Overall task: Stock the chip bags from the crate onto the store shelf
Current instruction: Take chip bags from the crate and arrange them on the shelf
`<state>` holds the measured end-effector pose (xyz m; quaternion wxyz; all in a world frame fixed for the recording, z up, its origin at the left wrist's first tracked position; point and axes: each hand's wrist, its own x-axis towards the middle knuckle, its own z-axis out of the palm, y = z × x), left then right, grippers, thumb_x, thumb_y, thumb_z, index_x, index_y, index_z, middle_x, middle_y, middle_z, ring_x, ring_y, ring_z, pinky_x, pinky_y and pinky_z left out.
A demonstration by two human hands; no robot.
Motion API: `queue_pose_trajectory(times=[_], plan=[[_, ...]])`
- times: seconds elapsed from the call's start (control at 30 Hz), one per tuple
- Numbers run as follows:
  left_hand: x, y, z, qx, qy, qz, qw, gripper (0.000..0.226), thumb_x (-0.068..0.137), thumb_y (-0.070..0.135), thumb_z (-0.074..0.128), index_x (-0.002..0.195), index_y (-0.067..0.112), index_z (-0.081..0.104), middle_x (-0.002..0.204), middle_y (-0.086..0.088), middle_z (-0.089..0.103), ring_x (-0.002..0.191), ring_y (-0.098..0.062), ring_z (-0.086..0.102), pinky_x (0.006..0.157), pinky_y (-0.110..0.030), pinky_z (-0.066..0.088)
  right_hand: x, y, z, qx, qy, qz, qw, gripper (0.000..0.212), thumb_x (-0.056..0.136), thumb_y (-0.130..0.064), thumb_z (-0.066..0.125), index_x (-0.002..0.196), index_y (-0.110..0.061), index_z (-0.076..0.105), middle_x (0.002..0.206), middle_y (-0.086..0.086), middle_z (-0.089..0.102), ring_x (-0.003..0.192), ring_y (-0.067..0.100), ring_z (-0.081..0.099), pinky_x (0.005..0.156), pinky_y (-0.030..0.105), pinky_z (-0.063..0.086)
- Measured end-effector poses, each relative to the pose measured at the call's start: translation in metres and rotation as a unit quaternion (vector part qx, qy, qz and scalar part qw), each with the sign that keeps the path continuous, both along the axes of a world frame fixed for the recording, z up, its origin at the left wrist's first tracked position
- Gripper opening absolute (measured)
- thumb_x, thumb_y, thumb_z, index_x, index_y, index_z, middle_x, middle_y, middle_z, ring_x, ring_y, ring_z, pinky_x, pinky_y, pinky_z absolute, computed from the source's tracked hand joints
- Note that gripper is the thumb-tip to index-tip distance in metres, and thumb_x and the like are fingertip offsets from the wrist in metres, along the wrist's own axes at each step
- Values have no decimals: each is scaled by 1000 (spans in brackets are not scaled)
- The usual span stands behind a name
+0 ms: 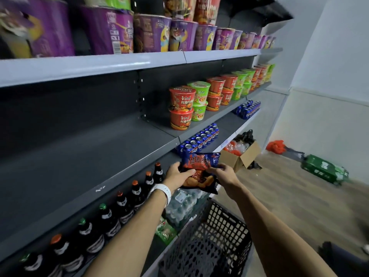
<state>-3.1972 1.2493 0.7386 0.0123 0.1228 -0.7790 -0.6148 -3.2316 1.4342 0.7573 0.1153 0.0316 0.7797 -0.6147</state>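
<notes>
Presently, item one: a dark blue and red foil chip bag, held in the air just in front of the shelf edge and above the crate, at about five o'clock of frame centre. The left hand, with a white band at its wrist, grips the bag's left edge, thumb across the front. The right hand pinches its right side. Item two: a black perforated plastic crate, at six o'clock, below both forearms. Item three: a dark grey metal shelf, its left stretch bare. Red and green noodle cups stand on it toward two o'clock. Dark glass bottles line the level below, at seven o'clock.
</notes>
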Motion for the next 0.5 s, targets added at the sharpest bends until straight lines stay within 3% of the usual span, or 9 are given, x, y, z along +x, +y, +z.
queue_pose_trajectory(times=[0.07,0.1,0.17,0.27,0.37,0.5], plan=[[17,-6,7,-15,-3,24,1000,46,75,38,78,115,19,62,107,0,72,96,-19,69,94,-42,54,10,-11,9,4,3,16,1000,19,86,-12,72,103,-9,65,86,5,70,69,15,65,53,19,51],[27,-8,12,-27,1,36,999,49,76,39,77,118,19,61,109,0,71,97,-18,68,95,-40,53,15,-17,12,10,7,28,1000,21,86,-14,73,105,-8,66,88,5,71,74,18,68,60,24,56],[48,-14,19,-49,2,63,997,45,79,37,76,117,19,62,109,0,70,98,-18,67,94,-37,53,25,-28,14,28,16,52,998,26,87,-18,73,109,-7,68,93,6,74,83,22,72,76,35,61],[84,-24,33,-67,5,106,992,34,83,30,75,112,17,63,105,0,69,94,-14,64,83,-22,48,39,-47,17,49,36,97,993,32,87,-28,75,113,-9,70,94,6,76,84,21,74,76,35,60],[122,-45,49,-83,11,155,984,28,86,29,73,110,19,64,96,4,64,92,-13,62,76,-19,43,56,-82,21,52,49,142,987,42,84,-33,78,114,-7,65,96,11,75,85,28,73,84,48,59],[168,-79,65,-94,5,217,972,34,85,31,72,114,17,63,107,4,67,101,-15,63,88,-27,49,93,-132,40,38,73,182,980,28,90,-30,73,105,-15,54,95,5,69,88,21,66,88,40,52]])
